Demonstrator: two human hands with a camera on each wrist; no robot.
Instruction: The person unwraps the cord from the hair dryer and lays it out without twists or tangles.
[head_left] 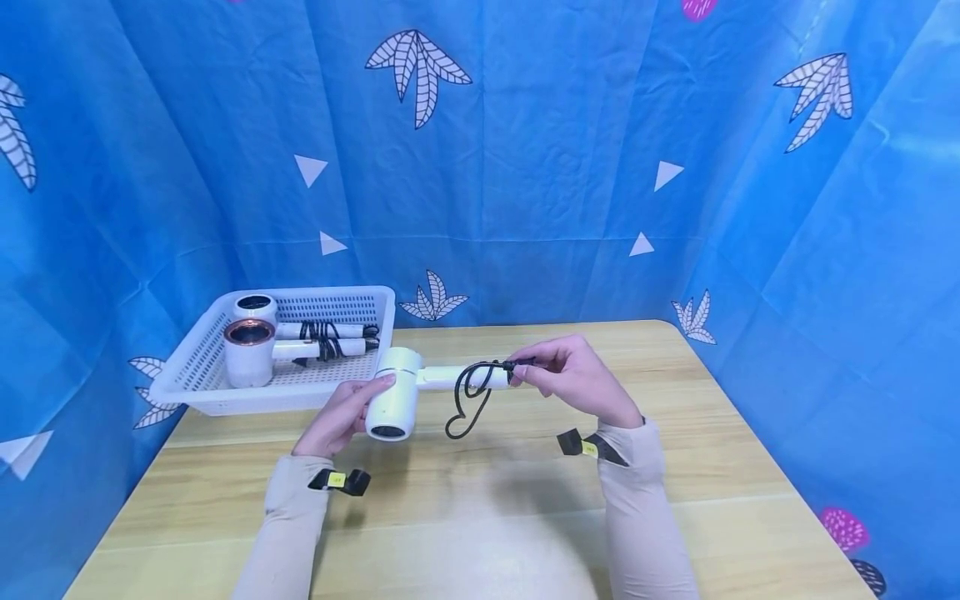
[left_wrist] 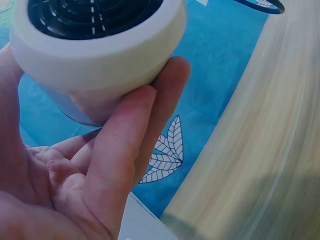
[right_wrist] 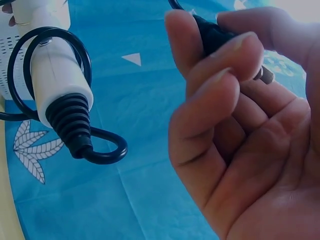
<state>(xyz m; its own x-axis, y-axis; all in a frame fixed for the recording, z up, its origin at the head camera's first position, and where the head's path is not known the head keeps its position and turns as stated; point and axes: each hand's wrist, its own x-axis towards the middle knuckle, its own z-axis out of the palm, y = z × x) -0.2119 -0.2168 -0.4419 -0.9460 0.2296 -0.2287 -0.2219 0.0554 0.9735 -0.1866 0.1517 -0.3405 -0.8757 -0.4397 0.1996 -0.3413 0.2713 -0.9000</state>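
Nearest you, two pale sleeves (head_left: pixel 647 521) are reaching in over a wood-grain table (head_left: pixel 420 533), coming from its near side. Each wrist is wearing a black strap (head_left: pixel 321 479) with a small yellow label.

Your left hand (head_left: pixel 343 418) is gripping the head of a white hair dryer (head_left: pixel 396 392), with thumb and fingers curling around its barrel. The dryer is being held above the table, between its left and right edges, with its handle pointing toward the right edge. The dark round grille on one end of the barrel is facing your left wrist camera.

Your right hand (head_left: pixel 573 375) is pinching one end of the dryer's black cord (right_wrist: pixel 107 159) between thumb and fingers, just beyond the end of the handle. That end appears to be the plug (right_wrist: pixel 212 36), though your fingers are covering much of it. The cord is looping loosely around the handle and hanging below it.

Farther off, a white perforated basket (head_left: pixel 247 406) is sitting at the table's far left corner. Inside, two more white dryers (head_left: pixel 249 365) are lying side by side, their handles pointing right and dark cords wrapping around them; the nearer one is showing a copper-coloured ring.

Behind the table's far edge, a blue curtain (head_left: pixel 510 167) is hanging, printed with white leaves and triangles.
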